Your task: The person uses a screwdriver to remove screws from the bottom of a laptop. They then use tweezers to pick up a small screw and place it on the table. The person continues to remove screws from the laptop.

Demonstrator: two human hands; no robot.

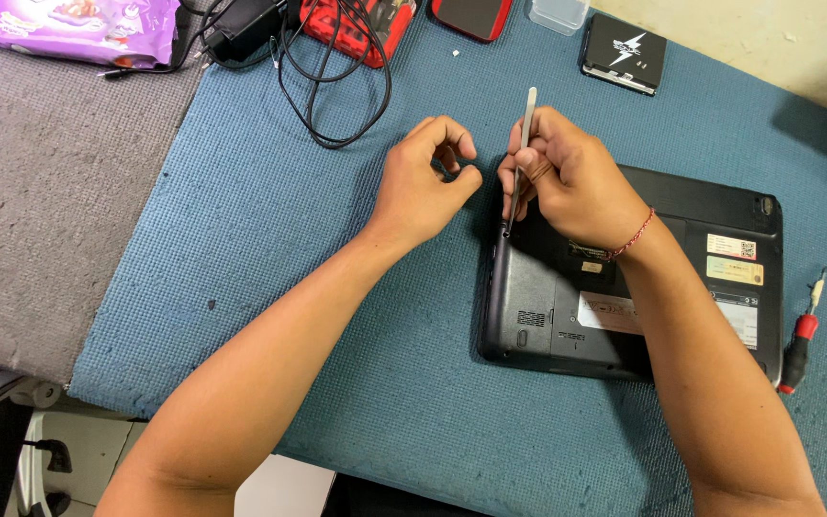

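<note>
teal matting covers the surface [270, 220] under both of your hands. your right hand [567, 177] has its grip closed around a slim grey metal tool [523, 153], pinched between thumb and fingers like a pen, with the top end standing out above the knuckles and the tip pressed down at the far left corner of the black laptop [624, 287]. the laptop lies bottom side up directly beneath that grip and runs away to its right, stickers showing on the base. a red thread bracelet [632, 236] sits on the wrist just behind the grip.

your left hand [428, 182] rests on the matting just left of the tool grip, fingers curled in, thumb and forefinger nearly meeting; whether anything small sits between them you cannot tell from here. it does not touch the laptop.

beyond both grips, at the far edge, a clear plastic box [559, 13] is cut off by the frame, so its contents are not visible. beside it lie a flat black case [624, 53] and a red-rimmed device [472, 15]. a red tray [361, 24] up and left of your left grip holds a tangle of black cable [337, 91] spilling onto the matting. a purple packet [74, 29] lies further left. well right of the tool grip, past the laptop, lies a red-handled screwdriver [800, 340].
</note>
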